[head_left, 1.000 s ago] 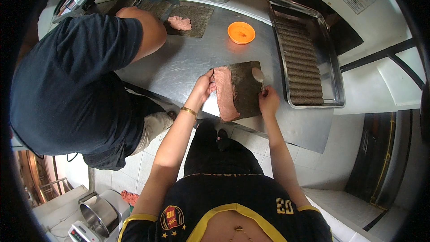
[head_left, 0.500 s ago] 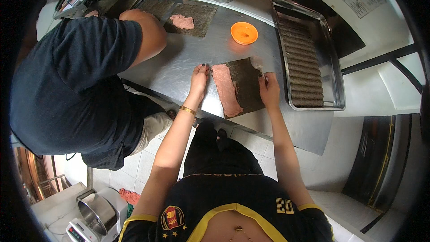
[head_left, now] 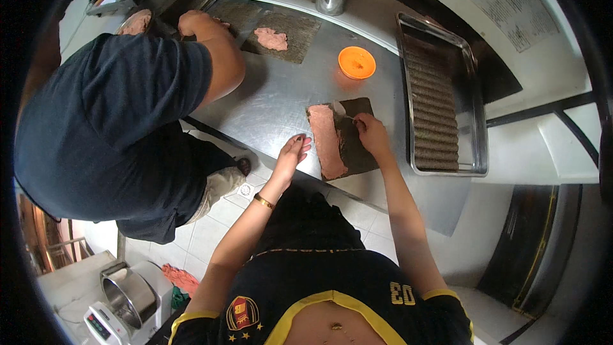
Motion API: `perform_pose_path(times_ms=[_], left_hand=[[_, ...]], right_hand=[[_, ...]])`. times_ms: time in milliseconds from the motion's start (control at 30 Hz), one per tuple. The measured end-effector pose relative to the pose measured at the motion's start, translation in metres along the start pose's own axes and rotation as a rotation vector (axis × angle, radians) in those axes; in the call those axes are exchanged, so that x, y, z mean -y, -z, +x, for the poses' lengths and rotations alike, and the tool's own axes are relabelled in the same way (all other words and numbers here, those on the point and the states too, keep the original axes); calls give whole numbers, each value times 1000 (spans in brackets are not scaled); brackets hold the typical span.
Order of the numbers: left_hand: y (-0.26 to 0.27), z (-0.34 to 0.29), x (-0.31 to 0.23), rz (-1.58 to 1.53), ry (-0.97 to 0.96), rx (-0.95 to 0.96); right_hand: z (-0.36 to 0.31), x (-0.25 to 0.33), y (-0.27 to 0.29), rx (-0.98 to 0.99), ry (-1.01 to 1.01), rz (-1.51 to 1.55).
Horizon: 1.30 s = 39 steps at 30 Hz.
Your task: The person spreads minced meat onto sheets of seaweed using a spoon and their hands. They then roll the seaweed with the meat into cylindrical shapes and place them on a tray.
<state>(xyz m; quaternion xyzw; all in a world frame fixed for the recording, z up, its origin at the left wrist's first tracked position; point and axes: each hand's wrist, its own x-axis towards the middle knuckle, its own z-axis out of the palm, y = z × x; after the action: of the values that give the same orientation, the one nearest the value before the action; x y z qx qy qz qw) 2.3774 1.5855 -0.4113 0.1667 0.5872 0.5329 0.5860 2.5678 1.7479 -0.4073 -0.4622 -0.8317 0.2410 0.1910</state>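
Holding dark rolls (head_left: pixel 434 108), a tray (head_left: pixel 471 137) lies near the sheet (head_left: pixel 356 154).

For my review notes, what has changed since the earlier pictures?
The right hand has moved left over the dark sheet, carrying the spoon from its right side to beside the meat strip's upper end. The left hand has come off the sheet's left edge and toward the person, holding nothing. The orange bowl and the tray with its rolls stayed put.
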Motion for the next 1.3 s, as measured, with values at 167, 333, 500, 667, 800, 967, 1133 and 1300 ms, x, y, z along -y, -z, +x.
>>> perform_pose_path(times_ms=[167,333,500,667,800,967,1133,1300], left_hand=[[-12,-15,0,28,30,86],[-22,-21,6,-33,17,30],[-27,-22,12,-44,-9,29],[-26,-20,13,-79,-9,47],[-27,-19,14,-62,-7,49],[-27,-19,15,-74,-17,49],[-27,-23,15,-89,-23,42],[-29,-29,17,-101,-37,32]], right_hand=[[0,-1,-1,-4,82,21],[-7,-6,-1,18,190,61],[-23,-10,6,58,229,44],[-42,-5,8,110,199,20],[-63,3,12,110,143,3],[-84,11,28,216,119,-106],[-83,0,66,332,115,-47],[-41,-12,56,275,37,128]])
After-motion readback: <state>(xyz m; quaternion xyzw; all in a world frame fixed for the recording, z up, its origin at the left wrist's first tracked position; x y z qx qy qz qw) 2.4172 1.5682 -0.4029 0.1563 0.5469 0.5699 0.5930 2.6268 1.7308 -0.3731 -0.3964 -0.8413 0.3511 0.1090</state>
